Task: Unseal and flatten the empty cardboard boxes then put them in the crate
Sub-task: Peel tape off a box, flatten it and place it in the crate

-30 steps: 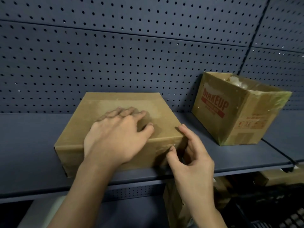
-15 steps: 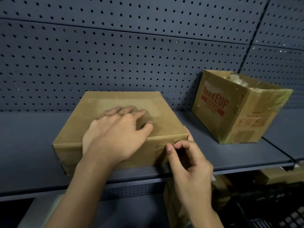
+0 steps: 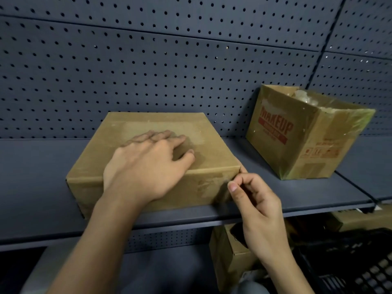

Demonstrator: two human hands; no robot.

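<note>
From the head camera, a sealed cardboard box (image 3: 152,160) sits on a dark shelf (image 3: 38,187), its near face close to the shelf's front edge and its back edge close to the pegboard wall (image 3: 148,71). The left hand (image 3: 146,166) lies flat on the box top, fingers together and stretched out, palm pressing down over the near top edge; it clamps on nothing. The right hand (image 3: 254,200) is at the box's near right corner, thumb and curled fingers drawn together in a pinch against the corner edge, where wrinkled clear tape (image 3: 207,185) shows on the front face; whether a tape end is caught in the pinch cannot be told.

To the left of the box the shelf surface lies bare out to the frame edge. To the right, a strip of bare shelf separates it from a second box (image 3: 305,136), printed MAKEUP in red, open at the top and tilted, standing toward the shelf's back right with a corner pointing forward. A seam in the shelf runs just right of that box.

Below the shelf's front edge, another brown box (image 3: 229,255) stands partly hidden behind the right wrist, and a black crate (image 3: 360,266) with a gridded wall fills the lower right corner.
</note>
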